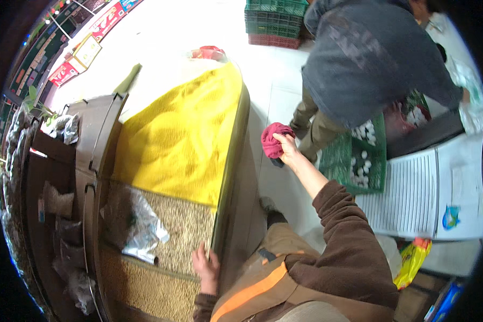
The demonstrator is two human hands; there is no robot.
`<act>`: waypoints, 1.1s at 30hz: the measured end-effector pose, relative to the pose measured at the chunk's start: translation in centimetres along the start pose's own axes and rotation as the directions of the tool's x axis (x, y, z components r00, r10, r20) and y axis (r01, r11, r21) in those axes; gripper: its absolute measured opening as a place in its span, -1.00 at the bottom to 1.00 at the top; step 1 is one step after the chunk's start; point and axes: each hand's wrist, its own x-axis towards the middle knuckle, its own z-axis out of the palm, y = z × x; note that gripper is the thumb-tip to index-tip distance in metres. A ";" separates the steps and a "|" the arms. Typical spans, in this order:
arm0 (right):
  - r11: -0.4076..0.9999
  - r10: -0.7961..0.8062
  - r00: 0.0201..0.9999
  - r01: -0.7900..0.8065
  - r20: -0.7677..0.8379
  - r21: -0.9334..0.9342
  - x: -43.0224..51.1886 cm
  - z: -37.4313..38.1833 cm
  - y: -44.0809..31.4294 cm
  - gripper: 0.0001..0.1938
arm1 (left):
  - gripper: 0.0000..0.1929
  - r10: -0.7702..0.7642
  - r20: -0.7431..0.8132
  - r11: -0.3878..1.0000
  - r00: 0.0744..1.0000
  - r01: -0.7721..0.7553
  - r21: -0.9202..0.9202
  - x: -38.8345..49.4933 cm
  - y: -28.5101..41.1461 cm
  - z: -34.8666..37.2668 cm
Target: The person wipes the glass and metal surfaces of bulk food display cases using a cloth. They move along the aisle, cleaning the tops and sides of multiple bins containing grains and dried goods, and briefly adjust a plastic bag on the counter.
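My right hand (286, 148) grips a bunched dark-red cloth (273, 141), held out over the tiled floor beside the bin. Something dark hangs just under the cloth. Near the bin's right edge, my left hand (206, 263) is over the grain or seeds (185, 229), fingers apart and holding nothing; whether it touches them I cannot tell. A crumpled clear plastic bag (145, 221) lies on the grain. Farther along, a yellow cloth (181, 141) covers much of the bin. Another section of paler grain (157, 283) lies at the bottom.
A co-worker in a dark top (378, 56) bends over at the upper right. Beside them stands a green plastic crate (380, 161) with white round items. Stacked crates (275, 24) stand behind. Dark shelving (88, 141) with bagged goods runs along the left. A ribbed white surface (406, 193) is at right.
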 end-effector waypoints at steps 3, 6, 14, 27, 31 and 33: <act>0.988 -0.085 0.994 0.076 -0.064 -0.131 10.4 3.6 -2.0 -0.18 | -0.74 -0.104 -0.024 0.988 0.994 0.106 0.112 0.9 -0.2 2.3; 0.967 -0.151 0.983 0.125 -0.104 -0.224 19.6 7.0 -3.1 0.04 | -0.77 -0.179 -0.076 0.967 0.981 0.190 0.168 1.1 -0.6 4.5; 0.529 -0.419 0.903 0.328 0.095 -0.783 32.7 6.8 4.7 -0.75 | -0.75 -0.402 -0.101 0.884 0.910 0.415 0.217 1.7 -0.9 6.1; 0.448 -0.293 0.937 0.310 0.189 -0.839 5.6 2.4 19.7 -0.70 | -0.83 -0.402 -0.048 0.899 0.914 0.404 0.170 1.8 -1.1 6.0; 0.675 -0.204 0.966 0.254 0.155 -0.693 -5.3 2.6 23.2 -0.61 | -0.82 -0.329 -0.101 0.933 0.939 0.340 0.118 0.5 -1.9 6.2; 0.404 -0.185 0.961 0.267 0.208 -0.875 -10.0 1.7 25.3 -0.58 | -0.80 -0.289 -0.158 0.945 0.944 0.308 0.108 0.0 -2.1 6.4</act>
